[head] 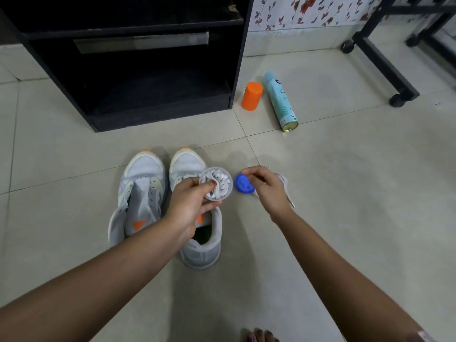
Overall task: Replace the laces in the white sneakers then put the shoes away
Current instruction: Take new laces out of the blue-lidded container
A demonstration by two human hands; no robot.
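Bare toes (259, 336) at the bottom edge, on the tiled floor (345, 218). Grips a small clear tub (223, 193) with the left hand (195, 206), fingers curled round it, thumb over the rim against coiled white laces (222, 180) inside. Pinches a blue lid (243, 185) between thumb and fingertips of the right hand (267, 191), just beside the tub. Loose lace (287, 193) on the floor beneath that hand. White sneakers (143, 174) side by side below the left hand, upright on their soles, long axes running away from the camera, toes pointing at a black cabinet (148, 70).
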